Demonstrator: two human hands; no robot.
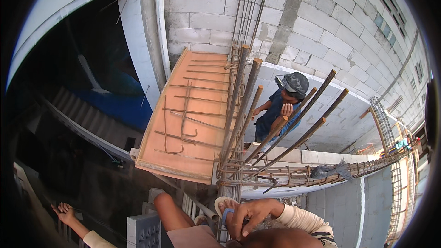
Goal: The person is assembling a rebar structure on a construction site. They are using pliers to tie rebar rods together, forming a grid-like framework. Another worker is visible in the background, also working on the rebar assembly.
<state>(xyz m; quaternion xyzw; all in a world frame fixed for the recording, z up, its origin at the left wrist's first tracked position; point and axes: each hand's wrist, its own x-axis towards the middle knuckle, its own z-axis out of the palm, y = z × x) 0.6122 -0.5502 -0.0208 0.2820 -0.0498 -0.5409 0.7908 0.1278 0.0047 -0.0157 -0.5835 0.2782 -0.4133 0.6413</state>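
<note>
At the lower left, my left hand (63, 211) reaches out sideways with its fingers spread and nothing in them. My right hand (244, 218) hangs over my bent right leg, fingers loosely bent, a gap beside the thumb; I see nothing held. Just beyond it is my sandalled foot (225, 205), beside the foot of a cluster of upright steel rebars (243, 110). Left of these lies an orange plywood panel (193, 121) with a raised wooden edge. Thin steel rods (202, 111) extend over it, and several hooked bars (184, 119) lie there. Neither hand touches the steel.
Behind the rebars stands a person (280, 110) in a cap and dark blue shirt, one hand raised. A horizontal rebar cage (298, 174) runs right, carrying a dark bundle of wire (331, 171). Leaning rebars (308, 131) jut upward. A block wall (202, 9) closes the back; a dark drop lies left.
</note>
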